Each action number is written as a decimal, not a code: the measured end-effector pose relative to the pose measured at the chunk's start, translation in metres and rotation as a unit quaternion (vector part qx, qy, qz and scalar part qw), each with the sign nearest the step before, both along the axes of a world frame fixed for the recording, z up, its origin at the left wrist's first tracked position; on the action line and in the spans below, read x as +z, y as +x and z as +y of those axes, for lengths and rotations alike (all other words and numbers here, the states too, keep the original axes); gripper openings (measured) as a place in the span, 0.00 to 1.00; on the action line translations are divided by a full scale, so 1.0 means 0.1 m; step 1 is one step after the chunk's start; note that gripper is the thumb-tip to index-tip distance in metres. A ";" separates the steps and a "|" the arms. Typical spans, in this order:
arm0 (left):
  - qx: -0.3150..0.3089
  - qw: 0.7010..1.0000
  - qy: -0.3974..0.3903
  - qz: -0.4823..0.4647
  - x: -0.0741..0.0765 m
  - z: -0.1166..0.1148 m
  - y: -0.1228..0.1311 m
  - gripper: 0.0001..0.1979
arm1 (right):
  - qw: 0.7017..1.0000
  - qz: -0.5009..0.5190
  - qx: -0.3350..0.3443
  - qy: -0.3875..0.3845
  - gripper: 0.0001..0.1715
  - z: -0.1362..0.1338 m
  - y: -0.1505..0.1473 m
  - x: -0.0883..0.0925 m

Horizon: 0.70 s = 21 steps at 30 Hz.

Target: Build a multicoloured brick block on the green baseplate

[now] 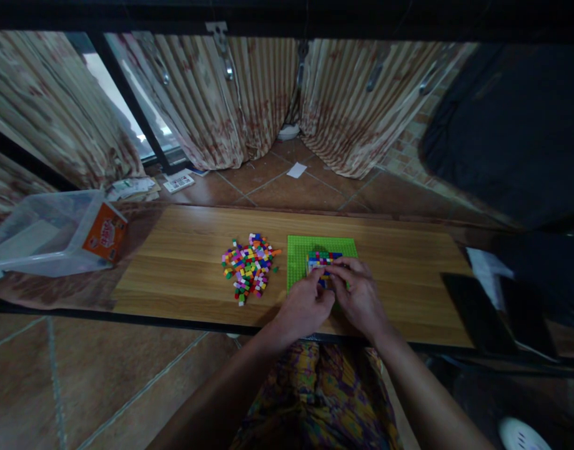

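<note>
A bright green studded baseplate (296, 251) lies on the wooden tabletop in front of me. A low block of multicoloured building bricks (325, 255) stands on it, with blue, red and white parts showing. My left hand (308, 304) is closed, its thumb and index finger against the near left side of the block. From the right, my right hand (362, 294) reaches over with curled fingers that grip the block's near right part. Both sets of fingertips almost meet, and they hide much of the block. Whether a loose brick is between them cannot be made out.
Left of the baseplate lies a loose pile of small coloured bricks (252, 265). A clear plastic bin (57, 234) with an orange label stands at the far left. Dark flat objects (474, 312) lie at the table's right end. Curtains (249, 100) hang beyond the table.
</note>
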State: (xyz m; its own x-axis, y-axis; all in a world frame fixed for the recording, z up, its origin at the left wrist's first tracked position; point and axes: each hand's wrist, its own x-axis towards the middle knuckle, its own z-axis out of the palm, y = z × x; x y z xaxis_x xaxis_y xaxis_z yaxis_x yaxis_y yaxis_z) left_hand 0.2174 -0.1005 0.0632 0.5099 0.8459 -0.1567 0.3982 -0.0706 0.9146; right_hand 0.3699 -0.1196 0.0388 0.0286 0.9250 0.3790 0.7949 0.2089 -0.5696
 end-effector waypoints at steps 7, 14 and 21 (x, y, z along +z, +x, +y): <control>0.042 0.993 -0.063 -0.092 -0.09 -0.01 0.01 0.20 | 0.999 0.035 -0.011 -0.006 0.16 -0.02 -0.04 -0.03; 0.079 0.963 -0.166 -0.199 -0.16 -0.02 0.06 0.21 | 0.997 0.074 -0.023 -0.013 0.17 -0.04 -0.07 -0.06; 0.077 0.953 -0.182 -0.231 -0.17 -0.04 0.07 0.24 | 0.996 0.091 -0.022 -0.009 0.16 -0.06 -0.06 -0.09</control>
